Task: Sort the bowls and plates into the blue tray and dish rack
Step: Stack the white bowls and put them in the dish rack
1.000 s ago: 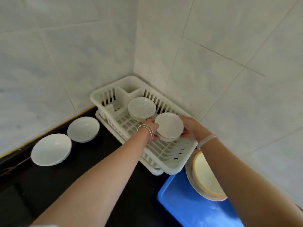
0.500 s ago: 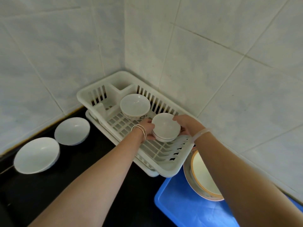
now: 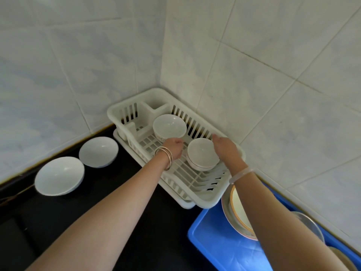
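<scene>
Sitting on the black counter [image 3: 58, 231] at left, two white plates [image 3: 59, 176]; white dish rack [image 3: 207, 200] holds two bowl stacks; left hand [image 3: 174, 147] loosely curled, empty, right hand [image 3: 224, 148] open beside near bowl stack [image 3: 202, 154]; blue tray [image 3: 214, 241] with plates at right

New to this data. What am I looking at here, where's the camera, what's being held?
There is no robot: a person works with bare hands. The single picture comes from a wide-angle camera worn on the head, looking forward and down, so both forearms reach in from the bottom.

On the black counter, in a tiled corner, stands a white dish rack with two stacks of white bowls: a far stack and a near stack. Two more white bowls sit on the counter to the left. A blue tray at lower right holds plates.

The left hand and right hand flank the near stack; neither has a clear grip on it.
</scene>
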Available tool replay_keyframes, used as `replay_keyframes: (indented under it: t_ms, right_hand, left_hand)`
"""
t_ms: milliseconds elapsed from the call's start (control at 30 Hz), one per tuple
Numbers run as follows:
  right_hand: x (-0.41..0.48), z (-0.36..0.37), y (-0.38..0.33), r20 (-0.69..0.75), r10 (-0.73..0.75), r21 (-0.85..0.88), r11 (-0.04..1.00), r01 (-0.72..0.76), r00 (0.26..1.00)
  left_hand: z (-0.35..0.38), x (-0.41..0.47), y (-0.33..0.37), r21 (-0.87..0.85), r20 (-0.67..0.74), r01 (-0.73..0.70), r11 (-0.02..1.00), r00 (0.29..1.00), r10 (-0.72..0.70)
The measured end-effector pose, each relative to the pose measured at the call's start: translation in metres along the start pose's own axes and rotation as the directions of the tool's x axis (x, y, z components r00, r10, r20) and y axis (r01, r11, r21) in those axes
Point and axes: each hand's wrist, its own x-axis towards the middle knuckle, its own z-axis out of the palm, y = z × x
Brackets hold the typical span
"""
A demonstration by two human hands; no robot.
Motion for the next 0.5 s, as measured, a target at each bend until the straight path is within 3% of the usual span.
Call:
replay_keyframes:
  t_ms: [133,233,333,433,500]
  right_hand:
    - [-0.038,0.023,-0.033,0.082,-0.064,0.177,0.983,0.049,0.995]
    - [-0.073,0.055,-0.055,0.121,-0.147,0.312,0.944,0.103,0.982]
    - [-0.099,0.099,-0.076,0.226,-0.200,0.310,0.943,0.124,0.953]
    - [-0.112,0.146,-0.093,0.353,-0.131,0.273,0.961,0.032,0.926]
    - [-0.117,0.173,-0.102,0.389,-0.145,0.208,0.976,0.066,0.910]
  left_hand:
    - [-0.041,-0.035,0.003,-0.050,-0.086,-0.101,0.994,0.992,0.097]
    - [-0.085,-0.069,-0.011,-0.005,-0.227,-0.139,0.990,0.965,0.134]
    - [-0.125,-0.105,-0.038,0.149,-0.400,-0.123,0.981,0.900,0.174]
    - [-0.161,-0.130,-0.070,0.248,-0.557,-0.027,0.968,0.814,0.165]
    - [-0.181,-0.138,-0.090,0.271,-0.630,0.053,0.961,0.765,0.135]
